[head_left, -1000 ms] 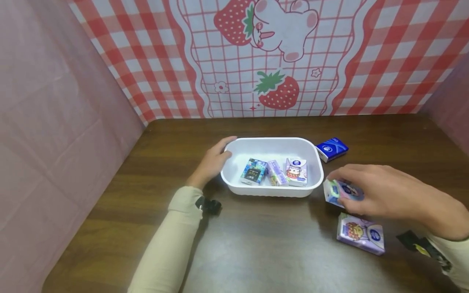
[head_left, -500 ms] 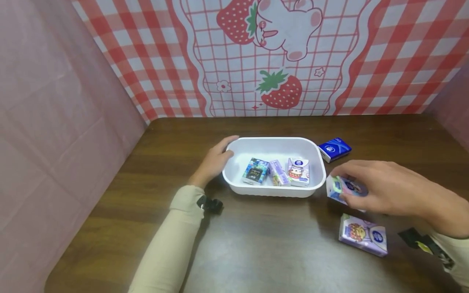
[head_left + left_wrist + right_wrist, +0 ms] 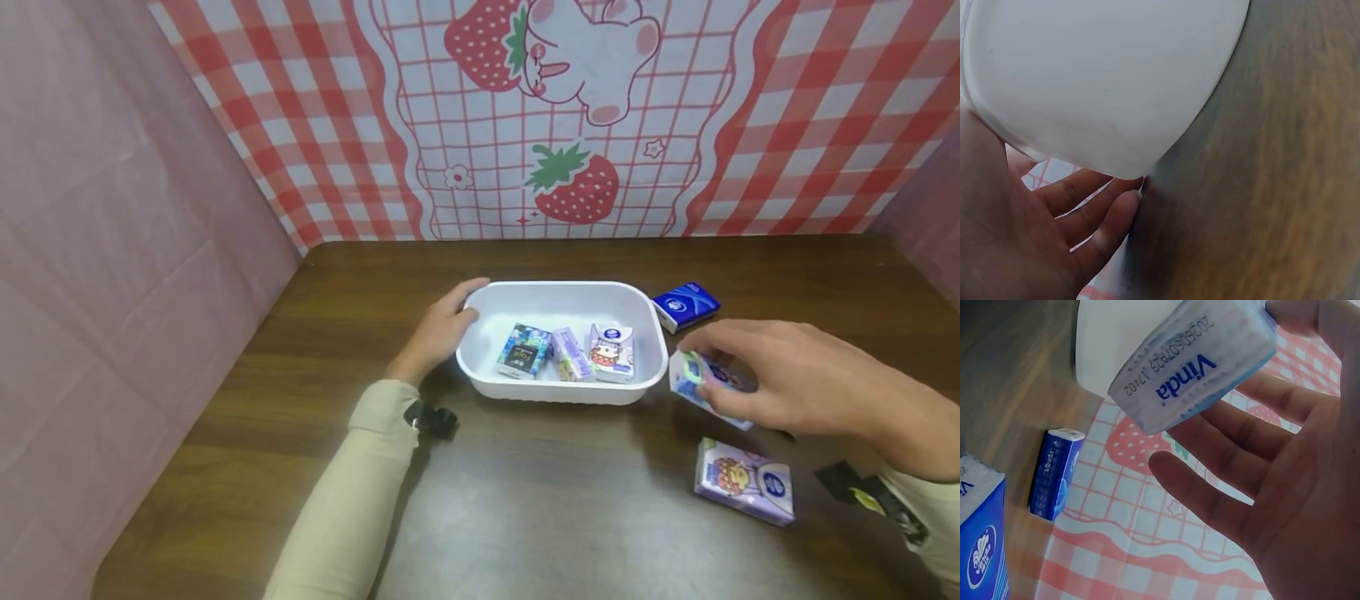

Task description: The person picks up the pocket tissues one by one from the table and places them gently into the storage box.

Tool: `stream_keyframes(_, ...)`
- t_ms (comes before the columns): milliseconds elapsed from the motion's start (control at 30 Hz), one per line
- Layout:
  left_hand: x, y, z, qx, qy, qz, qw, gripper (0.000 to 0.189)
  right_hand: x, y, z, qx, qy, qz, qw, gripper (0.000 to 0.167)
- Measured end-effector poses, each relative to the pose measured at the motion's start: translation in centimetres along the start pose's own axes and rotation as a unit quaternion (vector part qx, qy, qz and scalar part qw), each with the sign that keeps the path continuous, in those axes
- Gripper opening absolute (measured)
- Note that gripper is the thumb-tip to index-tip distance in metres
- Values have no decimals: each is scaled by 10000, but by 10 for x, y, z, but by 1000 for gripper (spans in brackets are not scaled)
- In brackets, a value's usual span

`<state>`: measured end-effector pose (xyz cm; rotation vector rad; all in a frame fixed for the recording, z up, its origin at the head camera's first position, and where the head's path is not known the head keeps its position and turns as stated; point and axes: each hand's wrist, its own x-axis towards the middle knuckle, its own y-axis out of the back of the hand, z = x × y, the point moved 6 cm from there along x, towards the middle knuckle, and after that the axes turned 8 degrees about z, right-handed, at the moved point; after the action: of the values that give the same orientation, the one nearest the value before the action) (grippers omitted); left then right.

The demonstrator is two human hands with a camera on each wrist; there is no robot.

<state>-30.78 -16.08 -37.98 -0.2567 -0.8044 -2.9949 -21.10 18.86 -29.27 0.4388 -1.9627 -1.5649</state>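
My right hand pinches a light blue and pink tissue pack between thumb and fingers, just right of the white plastic basin. "Vinda" is printed on the end of that pack in the right wrist view. My left hand grips the basin's left end, thumb over the rim; the left wrist view has the other fingers along the outer wall. Inside the basin lie a dark teal tissue pack, a purple one on its side and a white-purple one.
A blue tissue pack lies by the basin's far right corner. A purple pack lies nearer, below my right hand. Another blue pack appears in the right wrist view. A checked strawberry cloth hangs behind the wooden table.
My right hand has risen slightly with the pinched tissue pack, and a dark edge now shows beneath the hand. My left hand keeps its place on the basin. The view has shifted a little.
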Motion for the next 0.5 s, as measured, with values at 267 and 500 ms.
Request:
stream_keyframes(267,1,0,0,28,-15,30,10000,49,4,-1,0,45,-234,-69,9997,50)
stream_keyframes(500,1,0,0,35,-5,24,10000,49,6,-1,0,81,-307,-30,9995,54)
